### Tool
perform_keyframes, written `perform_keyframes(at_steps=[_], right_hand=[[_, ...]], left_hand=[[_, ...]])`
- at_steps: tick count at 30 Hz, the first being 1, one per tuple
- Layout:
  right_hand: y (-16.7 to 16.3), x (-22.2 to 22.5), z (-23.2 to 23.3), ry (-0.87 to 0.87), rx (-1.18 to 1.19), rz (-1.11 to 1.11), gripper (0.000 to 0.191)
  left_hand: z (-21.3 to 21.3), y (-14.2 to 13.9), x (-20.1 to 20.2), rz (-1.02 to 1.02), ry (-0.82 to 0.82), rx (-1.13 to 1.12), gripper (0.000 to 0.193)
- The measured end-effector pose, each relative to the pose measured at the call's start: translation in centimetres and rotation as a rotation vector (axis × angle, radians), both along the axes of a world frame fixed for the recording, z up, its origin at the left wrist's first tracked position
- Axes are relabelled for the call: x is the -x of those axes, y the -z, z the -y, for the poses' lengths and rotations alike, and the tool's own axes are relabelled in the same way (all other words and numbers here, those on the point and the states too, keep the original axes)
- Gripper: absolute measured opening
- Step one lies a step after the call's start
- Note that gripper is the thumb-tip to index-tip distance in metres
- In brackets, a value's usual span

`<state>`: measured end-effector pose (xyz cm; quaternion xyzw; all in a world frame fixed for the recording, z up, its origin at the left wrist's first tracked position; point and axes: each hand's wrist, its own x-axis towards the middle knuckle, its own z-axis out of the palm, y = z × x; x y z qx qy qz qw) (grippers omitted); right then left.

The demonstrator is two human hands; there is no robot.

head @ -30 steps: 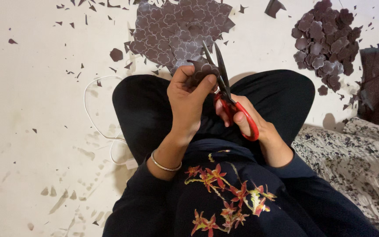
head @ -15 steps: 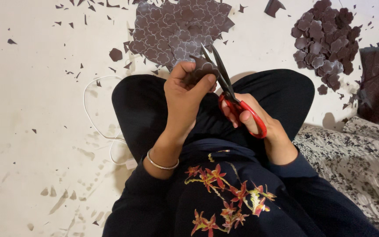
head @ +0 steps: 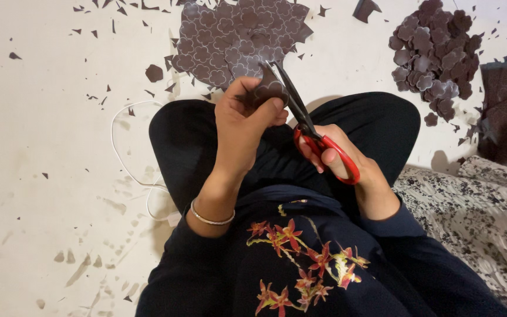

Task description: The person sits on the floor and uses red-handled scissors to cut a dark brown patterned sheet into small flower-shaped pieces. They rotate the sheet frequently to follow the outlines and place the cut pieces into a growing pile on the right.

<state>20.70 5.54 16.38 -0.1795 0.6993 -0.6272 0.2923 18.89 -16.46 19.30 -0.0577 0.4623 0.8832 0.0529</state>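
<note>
My left hand [head: 243, 126] pinches a small dark brown piece [head: 268, 89] of patterned sheet above my lap. My right hand [head: 338, 155] grips red-handled scissors [head: 307, 126], whose dark blades point up and left and meet the piece's right edge. A thin bangle [head: 209, 218] circles my left wrist. I sit cross-legged in dark trousers and a dark top with red flowers.
On the pale floor ahead lies a large dark brown sheet [head: 230, 38] marked with flower outlines. A heap of cut flower shapes [head: 435, 50] sits at the upper right. Small offcuts are scattered around. A white cable [head: 125, 152] loops at my left knee. Patterned cloth [head: 476, 217] lies at right.
The scissors and both hands have shifted slightly. The blades have closed further along the piece's edge, and my left hand has turned the piece a little.
</note>
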Motion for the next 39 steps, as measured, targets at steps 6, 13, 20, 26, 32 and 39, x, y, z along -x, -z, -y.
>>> perform_keyframes(at_steps=[6,13,20,26,32,39], right_hand=[[0.2,-0.1,0.0,0.065,-0.029,0.049,0.098],[-0.6,0.2,0.5,0.008,0.095,-0.003,0.109],[-1.2,0.4,1.0,-0.002,0.046,-0.034,0.114],[-0.9,0.4,1.0,-0.008,0.032,-0.043,0.112],[-0.5,0.2,1.0,-0.009,0.101,0.016,0.109],[-0.7,0.4,0.8,-0.033,0.114,-0.029,0.107]], left_hand=[[0.3,0.0,0.3,-0.007,-0.038,0.062,0.018],[-0.5,0.8,0.2,-0.017,-0.038,0.047,0.021],[-1.0,1.1,-0.1,-0.06,-0.006,0.0,0.026],[-1.0,1.1,-0.2,-0.061,-0.001,0.015,0.027],[-1.0,0.9,-0.2,-0.042,0.002,0.012,0.029],[-0.9,0.9,-0.3,-0.043,0.005,0.011,0.03]])
